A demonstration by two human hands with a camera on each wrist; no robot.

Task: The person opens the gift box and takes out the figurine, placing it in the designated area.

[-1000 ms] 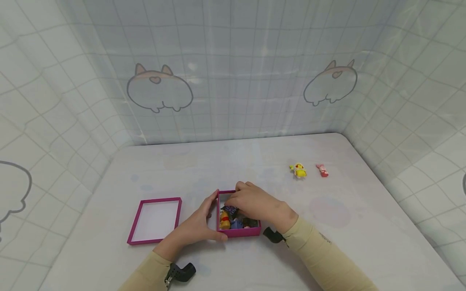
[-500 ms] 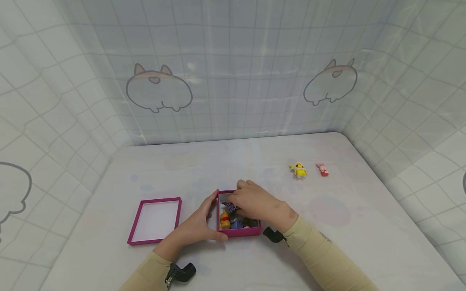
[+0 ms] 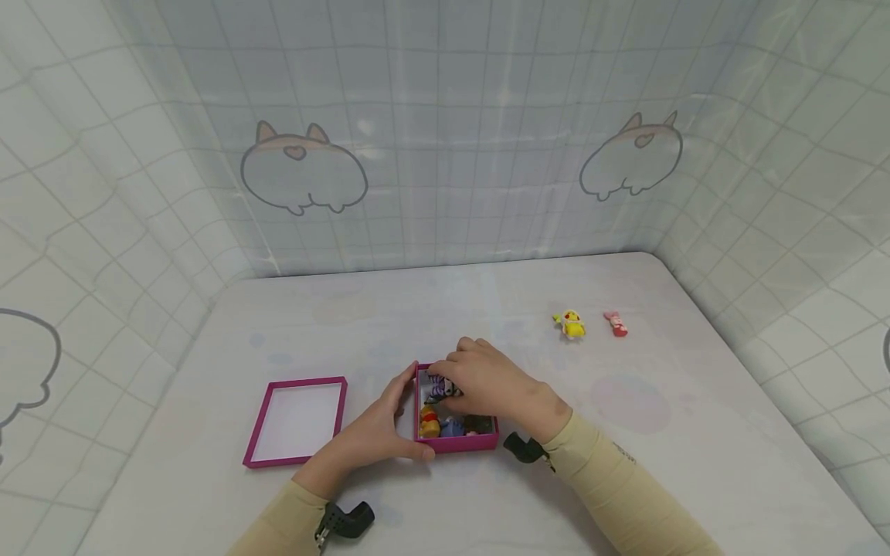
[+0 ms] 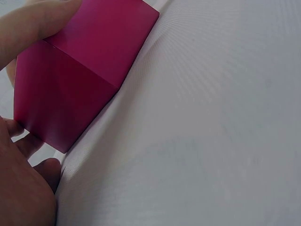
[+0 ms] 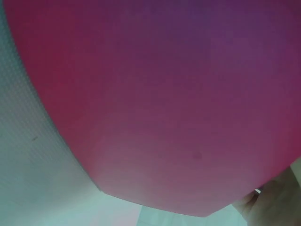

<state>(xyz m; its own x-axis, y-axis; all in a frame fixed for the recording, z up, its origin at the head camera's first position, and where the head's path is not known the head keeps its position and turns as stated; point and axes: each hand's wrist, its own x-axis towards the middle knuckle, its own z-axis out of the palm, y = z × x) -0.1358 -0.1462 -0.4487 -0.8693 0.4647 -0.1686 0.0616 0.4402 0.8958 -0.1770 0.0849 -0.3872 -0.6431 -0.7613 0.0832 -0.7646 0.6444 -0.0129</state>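
Note:
A magenta open box [image 3: 464, 445] stands on the table in the head view. My left hand [image 3: 374, 434] grips its left side, thumb at the front corner and fingers along the side wall; the left wrist view shows this thumb [image 4: 33, 26] on the box. Reaching over from the right, my right hand [image 3: 495, 384] pinches a purple-and-black striped figurine [image 3: 441, 386] inside the box, partly hidden by the fingers. Along the box's front lie a yellow bear figurine [image 3: 429, 424] with a red top, a blue figurine [image 3: 453, 427] and a dark one [image 3: 477, 424]. The box wall [image 5: 164, 117] fills the right wrist view.
Left of the box lies a magenta-rimmed lid [image 3: 302, 421], white inside facing up. A yellow figurine [image 3: 572, 325] and a pink-and-red one [image 3: 616, 324] rest at the table's back right. Tile-patterned curtains [image 3: 445, 139] surround the table [image 3: 417, 309].
The striped figurine has shifted toward the back of the box and turned, and more of it shows. My right hand has moved slightly back with it; the left hand stays in place.

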